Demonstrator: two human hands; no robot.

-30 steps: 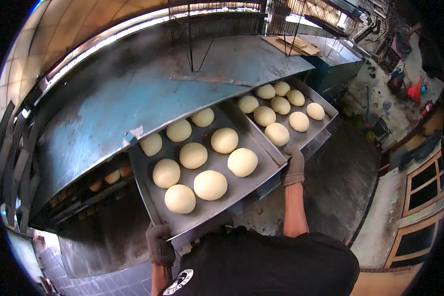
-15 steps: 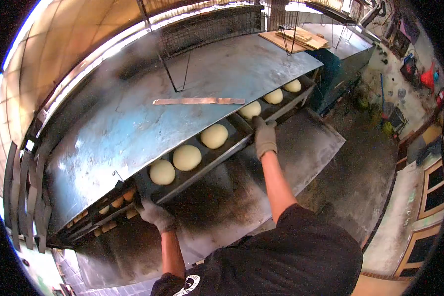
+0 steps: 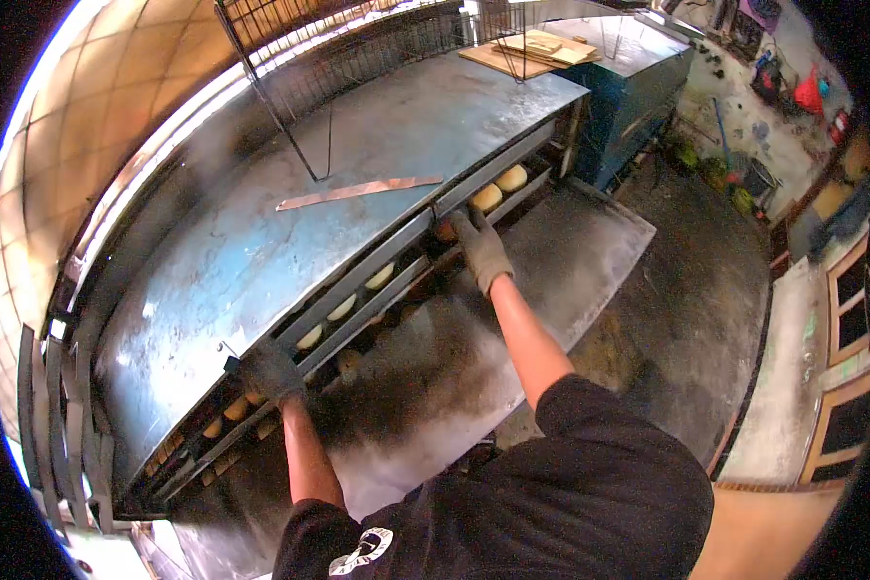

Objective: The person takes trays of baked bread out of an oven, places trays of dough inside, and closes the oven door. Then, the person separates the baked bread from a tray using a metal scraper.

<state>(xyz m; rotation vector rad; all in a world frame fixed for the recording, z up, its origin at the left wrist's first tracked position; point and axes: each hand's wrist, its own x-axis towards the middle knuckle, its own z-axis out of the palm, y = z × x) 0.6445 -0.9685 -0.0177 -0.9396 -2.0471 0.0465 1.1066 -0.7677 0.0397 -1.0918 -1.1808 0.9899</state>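
Both hands wear grey-brown gloves. My left hand (image 3: 273, 375) is at the left part of the metal tray (image 3: 358, 282), its fingers blurred and dark against the oven edge. My right hand (image 3: 481, 246) has its fingers at the tray's right end, beside a browned bun. The tray sits inside the oven opening, under the blue-grey top (image 3: 232, 256). Below its front wall, pale dough balls (image 3: 341, 308) show in the gap. Lighter buns (image 3: 511, 178) lie at the right, and browned ones (image 3: 236, 409) at the lower left.
A lowered metal door (image 3: 590, 232) juts out below the opening. On top are a copper-coloured strip (image 3: 358, 191), a wire rack (image 3: 290, 130) and wooden boards (image 3: 532, 50). Dark metal bars (image 3: 68, 435) stand at the left. Windows line the right wall.
The trays of dough balls have moved away from me into the oven, and both hands have followed. The tray fronts now lie close to the oven's top edge.
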